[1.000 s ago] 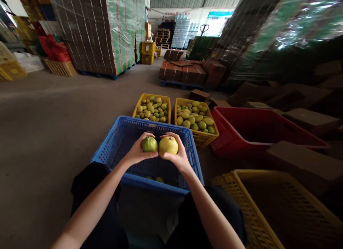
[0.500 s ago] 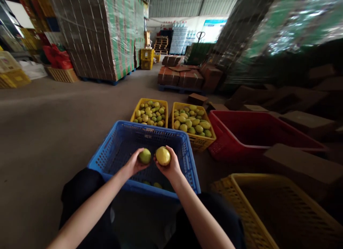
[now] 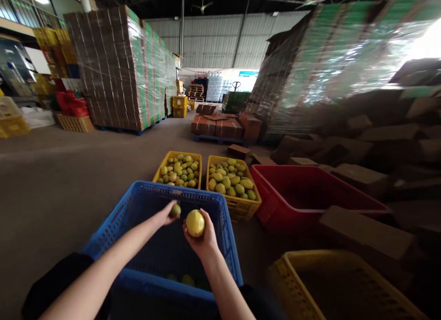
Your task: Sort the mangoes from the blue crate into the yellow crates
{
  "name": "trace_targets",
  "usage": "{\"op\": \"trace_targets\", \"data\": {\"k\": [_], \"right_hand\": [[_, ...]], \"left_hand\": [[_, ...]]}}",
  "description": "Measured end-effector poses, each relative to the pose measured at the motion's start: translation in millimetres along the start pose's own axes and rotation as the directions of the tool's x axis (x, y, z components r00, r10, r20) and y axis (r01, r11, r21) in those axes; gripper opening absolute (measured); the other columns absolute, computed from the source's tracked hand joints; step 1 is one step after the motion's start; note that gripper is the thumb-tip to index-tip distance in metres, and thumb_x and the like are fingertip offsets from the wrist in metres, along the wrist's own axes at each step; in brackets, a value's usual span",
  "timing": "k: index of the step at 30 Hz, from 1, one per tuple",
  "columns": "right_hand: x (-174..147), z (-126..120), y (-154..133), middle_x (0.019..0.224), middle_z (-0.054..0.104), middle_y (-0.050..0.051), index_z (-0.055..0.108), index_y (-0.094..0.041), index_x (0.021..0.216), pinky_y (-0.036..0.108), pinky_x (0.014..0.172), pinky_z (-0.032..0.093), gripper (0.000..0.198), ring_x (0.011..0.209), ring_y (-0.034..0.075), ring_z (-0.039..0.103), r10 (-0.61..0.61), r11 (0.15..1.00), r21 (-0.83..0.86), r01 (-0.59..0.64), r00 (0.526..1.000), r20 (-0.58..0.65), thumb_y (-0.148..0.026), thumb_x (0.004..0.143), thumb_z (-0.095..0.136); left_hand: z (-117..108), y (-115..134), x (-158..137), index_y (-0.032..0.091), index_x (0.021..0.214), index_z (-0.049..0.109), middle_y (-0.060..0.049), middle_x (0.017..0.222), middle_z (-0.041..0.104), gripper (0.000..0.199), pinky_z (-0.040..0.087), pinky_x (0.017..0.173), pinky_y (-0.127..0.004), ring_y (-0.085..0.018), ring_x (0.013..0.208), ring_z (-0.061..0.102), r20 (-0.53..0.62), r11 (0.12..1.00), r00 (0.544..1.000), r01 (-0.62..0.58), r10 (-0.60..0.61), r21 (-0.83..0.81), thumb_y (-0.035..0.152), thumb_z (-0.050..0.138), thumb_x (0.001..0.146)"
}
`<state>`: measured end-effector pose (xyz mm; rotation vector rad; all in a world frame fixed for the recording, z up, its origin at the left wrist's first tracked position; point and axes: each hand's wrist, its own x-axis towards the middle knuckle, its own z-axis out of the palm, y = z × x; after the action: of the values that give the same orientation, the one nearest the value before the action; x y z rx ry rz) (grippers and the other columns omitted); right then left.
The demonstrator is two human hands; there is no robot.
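My left hand [image 3: 167,214] is closed around a small green fruit [image 3: 176,210] over the blue crate [image 3: 232,239]. To its right and closer to me, my right hand [image 3: 206,239] grips a larger, smooth yellow fruit [image 3: 195,223], fingers wrapped behind and below it. Both fruits are rounded; their exact kind is hard to tell. At the near end of the blue crate, a few yellow-green fruits [image 3: 188,279] lie in shadow, partly hidden by its front wall.
Beyond the blue crate stand a left yellow crate [image 3: 200,173] and a right yellow crate [image 3: 237,204], both full of yellow-green fruit. A red tub [image 3: 279,214] and another yellow crate [image 3: 289,269] are on the right. Cardboard boxes [image 3: 365,232] lie beside them.
The view has tilted up, so everything sits lower in the picture. My left hand has moved forward, away from me, with the green fruit. The right hand still holds the yellow fruit.
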<state>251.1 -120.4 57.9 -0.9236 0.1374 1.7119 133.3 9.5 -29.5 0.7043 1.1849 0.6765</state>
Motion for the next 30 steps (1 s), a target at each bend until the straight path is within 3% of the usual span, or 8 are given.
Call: {"op": "trace_targets", "data": {"k": [3,6,8,12,15,20,23,30], "right_hand": [[5,-3,0,0.058,0.063,0.004,0.054,-0.018,0.079,0.023,0.047,0.051,0.024,0.053,0.015,0.061,-0.006,1.000,-0.013,0.006,1.000,0.003,-0.041,0.084,0.055],[9,-5,2,0.058,0.061,0.001,0.052,-0.019,0.078,0.023,0.050,0.052,0.021,0.053,0.014,0.061,-0.014,1.000,0.007,0.014,1.000,-0.012,-0.039,0.083,0.056],[9,-5,4,0.057,0.060,0.001,0.052,-0.019,0.078,0.024,0.051,0.052,0.022,0.053,0.013,0.060,-0.007,1.000,0.007,0.007,1.000,-0.020,-0.039,0.084,0.055],[7,-5,9,0.058,0.059,0.000,0.053,-0.018,0.078,0.025,0.051,0.052,0.022,0.054,0.013,0.059,0.015,0.998,-0.058,-0.016,1.000,-0.023,-0.039,0.084,0.055],[4,-7,8,0.060,0.060,0.000,0.053,-0.019,0.079,0.026,0.052,0.053,0.020,0.057,0.014,0.060,-0.004,0.995,-0.103,-0.001,0.999,-0.048,-0.038,0.082,0.059],[10,-10,6,0.060,0.060,0.001,0.053,-0.018,0.082,0.024,0.050,0.052,0.016,0.054,0.014,0.060,-0.093,0.987,-0.136,0.081,0.992,-0.085,-0.033,0.084,0.058],[18,-16,22,0.056,0.058,-0.001,0.052,-0.018,0.081,0.023,0.048,0.050,0.014,0.049,0.013,0.058,-0.123,0.979,-0.181,0.092,0.978,-0.169,-0.030,0.084,0.058],[34,-53,73,0.053,0.056,0.003,0.051,-0.016,0.071,0.022,0.042,0.048,0.031,0.048,0.014,0.057,0.242,0.910,-0.275,-0.310,0.936,-0.256,-0.045,0.079,0.057]], "left_hand": [[19,72,24,0.017,0.121,0.044,-0.011,0.105,0.061,0.054,0.052,0.061,-0.023,-0.013,0.072,0.064,-0.038,0.984,0.984,-0.173,0.175,0.038,0.058,0.043,0.086],[26,89,26,0.019,0.119,0.046,-0.011,0.115,0.057,0.046,0.050,0.069,-0.022,-0.011,0.080,0.064,-0.030,0.954,0.968,-0.239,0.248,0.182,0.052,0.037,0.089],[20,62,13,0.019,0.104,0.056,-0.007,0.103,0.062,0.032,0.049,0.072,-0.023,-0.011,0.078,0.063,0.021,0.917,0.975,-0.215,0.221,0.336,0.043,0.043,0.088],[-18,-33,-29,0.018,0.060,0.060,-0.001,0.059,0.059,0.017,0.047,0.077,-0.034,-0.022,0.074,0.063,0.127,0.727,0.991,-0.124,0.051,0.675,0.030,0.065,0.070],[-48,-84,-57,0.019,0.051,0.059,-0.004,0.061,0.063,0.020,0.042,0.088,-0.040,-0.029,0.086,0.064,0.152,0.535,0.988,-0.134,0.010,0.834,0.029,0.067,0.066],[-66,-117,-77,0.020,0.079,0.068,-0.012,0.100,0.069,0.024,0.037,0.095,-0.041,-0.031,0.107,0.059,0.175,0.293,0.983,-0.182,0.052,0.939,0.041,0.056,0.079],[-65,-132,-81,0.020,0.084,0.068,-0.013,0.100,0.069,0.033,0.039,0.091,-0.038,-0.028,0.103,0.062,0.203,0.181,0.974,-0.217,0.098,0.959,0.040,0.042,0.088],[-69,-152,-84,0.017,0.091,0.065,-0.014,0.097,0.068,0.039,0.043,0.085,-0.033,-0.025,0.098,0.062,0.267,0.037,0.917,-0.291,0.297,0.956,0.030,0.029,0.093]]}}
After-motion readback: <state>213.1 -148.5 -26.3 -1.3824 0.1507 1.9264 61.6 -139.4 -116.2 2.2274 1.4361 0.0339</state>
